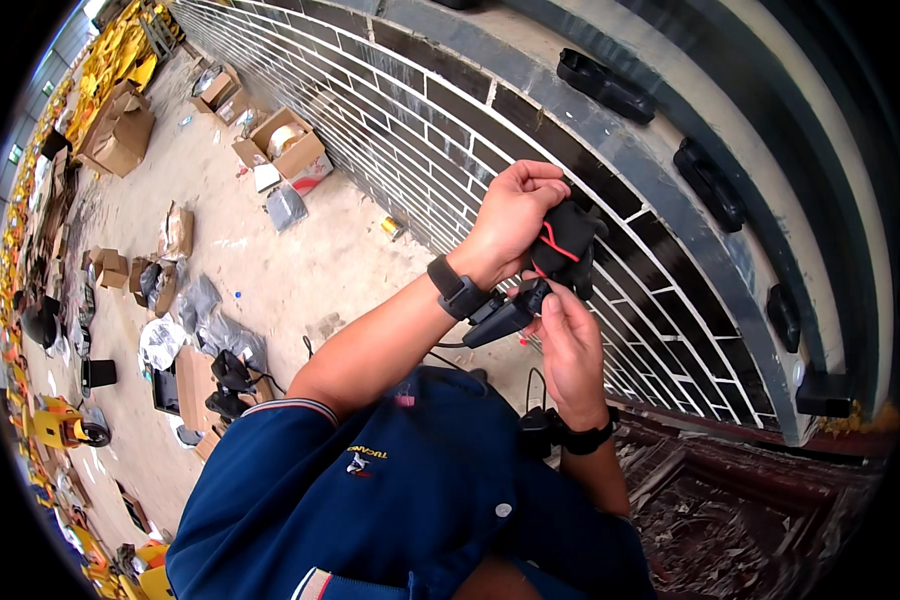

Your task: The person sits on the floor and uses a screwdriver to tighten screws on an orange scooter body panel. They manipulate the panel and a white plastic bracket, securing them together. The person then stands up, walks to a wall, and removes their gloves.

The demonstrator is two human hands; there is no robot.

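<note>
1. Left hand (515, 215) is reaching up from a bare forearm, wrist banded by a dark watch (457, 289), fingers curling tight around the top of a black part (568, 243) with red wires.
2. Right hand (573, 345) is rising just below it, fingers pinching a black connector (505, 315) against the part's lower end; a dark strap is circling that wrist.
3. Both hands are working close together, the part sitting between them, right in front of the brick wall (420, 120).
4. Above and to the right of the hands, black blocks (606, 86) are lying along the wall's grey ledge (660, 160).
5. Far to the left of the hands, open boxes (282, 145) and grey bags (225, 335) are littering the concrete floor (270, 260).
6. Beneath the hands, a blue jacket (400, 490) is filling the lower view.
</note>
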